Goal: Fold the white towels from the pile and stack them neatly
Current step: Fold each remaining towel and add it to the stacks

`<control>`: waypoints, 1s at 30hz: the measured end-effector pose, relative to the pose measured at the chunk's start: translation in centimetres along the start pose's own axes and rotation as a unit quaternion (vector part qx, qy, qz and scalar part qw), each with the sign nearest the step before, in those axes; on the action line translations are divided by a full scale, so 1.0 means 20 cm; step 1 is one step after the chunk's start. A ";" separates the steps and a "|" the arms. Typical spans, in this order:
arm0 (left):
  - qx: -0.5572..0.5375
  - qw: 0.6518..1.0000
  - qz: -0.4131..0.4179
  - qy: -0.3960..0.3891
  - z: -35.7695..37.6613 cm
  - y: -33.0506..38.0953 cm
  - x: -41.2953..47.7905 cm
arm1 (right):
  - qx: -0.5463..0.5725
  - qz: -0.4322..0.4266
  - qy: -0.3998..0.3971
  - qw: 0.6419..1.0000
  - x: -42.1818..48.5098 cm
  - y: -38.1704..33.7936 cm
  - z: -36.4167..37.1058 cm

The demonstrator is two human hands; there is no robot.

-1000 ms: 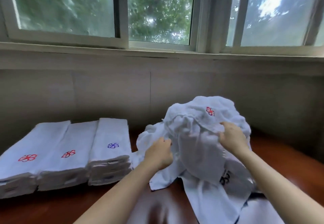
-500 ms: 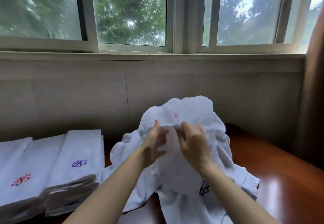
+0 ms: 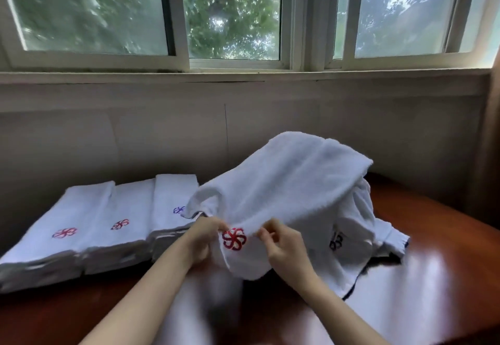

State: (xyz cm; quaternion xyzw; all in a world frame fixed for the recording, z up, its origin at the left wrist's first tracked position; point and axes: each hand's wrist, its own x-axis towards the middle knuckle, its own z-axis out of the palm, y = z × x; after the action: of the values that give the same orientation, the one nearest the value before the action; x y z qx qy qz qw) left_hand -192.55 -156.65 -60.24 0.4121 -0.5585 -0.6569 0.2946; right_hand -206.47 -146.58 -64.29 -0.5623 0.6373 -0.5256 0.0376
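Fingers on both hands are pinched onto the same white towel [image 3: 284, 182], right at its near edge by the red flower logo [image 3: 234, 238]. Going left to right: three stacks of folded towels [image 3: 89, 225] sit in a row on the left of the wooden table [image 3: 446, 263], two showing red logos and the third a blue one. Then the left hand [image 3: 204, 236], thumb and fingers curled onto the towel's hem just left of the logo. Right hand [image 3: 281, 244] is just right of the logo, fingertips nipping the same edge. That towel is lifted and draped over the unfolded pile [image 3: 365, 225] behind the hands, on the right half of the table. One pile towel shows a dark logo [image 3: 336, 242].
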 end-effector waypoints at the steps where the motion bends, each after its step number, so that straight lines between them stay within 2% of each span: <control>1: 0.001 1.000 -0.005 0.003 -0.05 -0.04 -0.04 | -0.009 0.007 0.037 0.999 -0.02 0.00 0.03; 4: -0.022 1.000 -0.021 -0.001 -0.21 -0.16 -0.15 | -0.053 0.018 0.093 0.994 -0.07 -0.01 0.11; 7: -0.013 1.000 0.013 -0.015 -0.37 -0.29 -0.26 | -0.137 -0.004 0.062 0.989 -0.13 0.02 0.21; 10: 0.002 0.999 0.042 0.025 -0.55 -0.42 -0.33 | -0.236 -0.021 0.004 0.971 -0.18 0.08 0.29; 13: 0.015 0.988 0.013 0.153 -0.78 -0.51 -0.33 | -0.360 -0.006 -0.091 0.929 -0.16 0.15 0.37; 16: -0.007 0.956 -0.048 0.290 -1.01 -0.58 -0.31 | -0.436 0.030 -0.163 0.885 -0.12 0.21 0.44; 18: 0.021 0.931 -0.074 0.357 -1.09 -0.63 -0.32 | -0.459 0.043 -0.213 0.861 -0.12 0.22 0.48; 20: 0.095 0.905 -0.059 0.410 -1.10 -0.66 -0.32 | -0.447 0.048 -0.237 0.861 -0.11 0.23 0.50; 22: 0.214 0.868 -0.024 0.447 -1.07 -0.65 -0.32 | -0.429 0.029 -0.247 0.869 -0.10 0.21 0.50; 24: 0.334 0.830 0.028 0.446 -1.03 -0.64 -0.32 | -0.419 0.005 -0.276 0.865 -0.09 0.15 0.48; 26: 0.413 0.807 0.092 0.412 -0.98 -0.64 -0.31 | -0.371 -0.002 -0.315 0.874 -0.12 0.06 0.45; 28: 0.442 0.820 0.142 0.334 -0.94 -0.63 -0.30 | -0.259 -0.014 -0.380 0.888 -0.18 -0.03 0.43; 30: 0.461 0.849 0.153 0.207 -0.88 -0.62 -0.30 | -0.112 -0.026 -0.468 0.876 -0.24 -0.12 0.43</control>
State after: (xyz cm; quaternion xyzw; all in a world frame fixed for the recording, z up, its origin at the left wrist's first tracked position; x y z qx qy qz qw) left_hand -173.40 -157.64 -71.78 0.5367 -0.7790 -0.1697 0.2763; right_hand -197.55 -147.95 -69.11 -0.7593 0.5852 -0.1272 0.2545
